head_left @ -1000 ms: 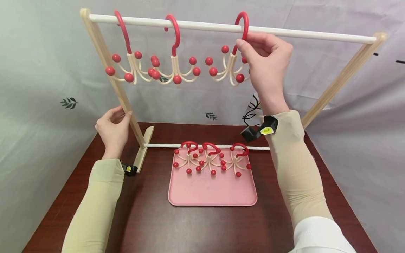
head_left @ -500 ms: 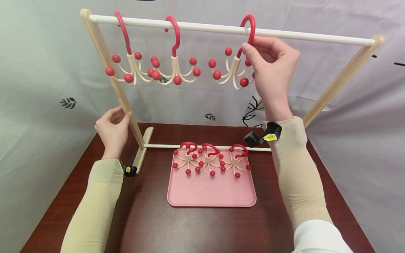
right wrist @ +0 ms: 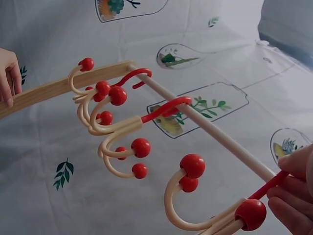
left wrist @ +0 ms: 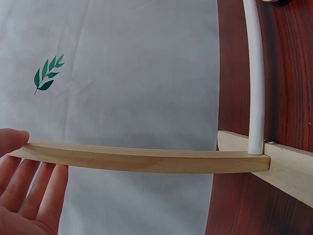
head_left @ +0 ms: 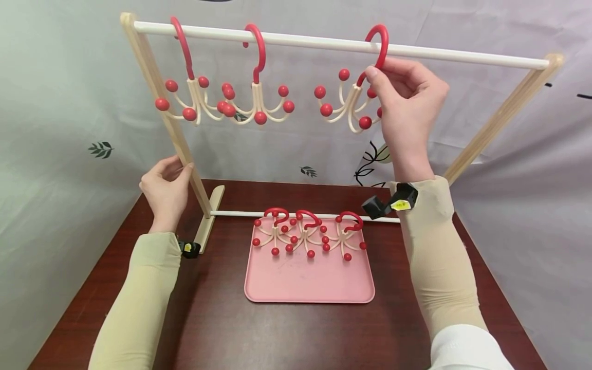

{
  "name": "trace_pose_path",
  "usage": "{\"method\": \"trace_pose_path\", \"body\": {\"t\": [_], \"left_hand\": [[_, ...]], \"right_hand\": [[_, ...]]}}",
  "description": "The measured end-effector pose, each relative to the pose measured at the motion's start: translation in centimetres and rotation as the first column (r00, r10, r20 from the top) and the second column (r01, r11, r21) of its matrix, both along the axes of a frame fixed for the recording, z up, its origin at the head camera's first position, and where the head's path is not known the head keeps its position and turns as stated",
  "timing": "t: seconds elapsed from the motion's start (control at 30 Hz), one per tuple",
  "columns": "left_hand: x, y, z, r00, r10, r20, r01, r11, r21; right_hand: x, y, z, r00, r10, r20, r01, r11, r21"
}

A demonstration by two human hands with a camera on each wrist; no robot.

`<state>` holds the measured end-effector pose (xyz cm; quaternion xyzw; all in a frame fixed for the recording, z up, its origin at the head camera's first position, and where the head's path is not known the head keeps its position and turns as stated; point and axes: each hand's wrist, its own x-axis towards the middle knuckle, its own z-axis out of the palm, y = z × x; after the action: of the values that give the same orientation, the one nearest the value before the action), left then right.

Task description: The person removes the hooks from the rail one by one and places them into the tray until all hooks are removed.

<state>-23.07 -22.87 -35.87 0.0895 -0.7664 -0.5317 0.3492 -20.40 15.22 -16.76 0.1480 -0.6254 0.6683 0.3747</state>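
Note:
My right hand [head_left: 413,105] pinches the red hook of a cream multi-arm hanger [head_left: 353,97] with red ball tips. That hook loops over the rack's white top rail [head_left: 314,42], right of the middle, and the hanger tilts. Two similar hangers hang further left: one hanger [head_left: 257,97] near the centre, another hanger [head_left: 194,97] by the left end. Around the rack's left wooden post [left wrist: 142,157], my left hand [head_left: 166,190] holds on with thumb on one side and fingers on the other. The right wrist view cuts off most of the right hand [right wrist: 296,191].
On the dark red table [head_left: 296,334] lies a pink tray [head_left: 307,282], with three more hangers along its far side. A white lower bar [head_left: 236,213] crosses behind them. The right wooden post [head_left: 504,121] stands at the right, before a patterned cloth backdrop [head_left: 296,149].
My right hand has slid the held hanger to the right along the rail, and its lean has grown. The left hand stays on the post; the other hangers keep their places.

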Motion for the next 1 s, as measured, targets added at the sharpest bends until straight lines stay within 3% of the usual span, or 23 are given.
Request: {"method": "trace_pose_path", "body": {"t": [0.57, 1.0], "left_hand": [[0.5, 0.0, 0.4, 1.000, 0.006, 0.021, -0.005, 1.000, -0.004], [0.5, 0.2, 0.4, 1.000, -0.006, 0.018, 0.005, 1.000, 0.001]], "right_hand": [[1.0, 0.0, -0.2, 1.000, -0.011, -0.023, 0.011, 1.000, -0.003], [1.1, 0.4, -3.7, 0.999, -0.032, 0.035, 0.027, 0.989, 0.145]]}}
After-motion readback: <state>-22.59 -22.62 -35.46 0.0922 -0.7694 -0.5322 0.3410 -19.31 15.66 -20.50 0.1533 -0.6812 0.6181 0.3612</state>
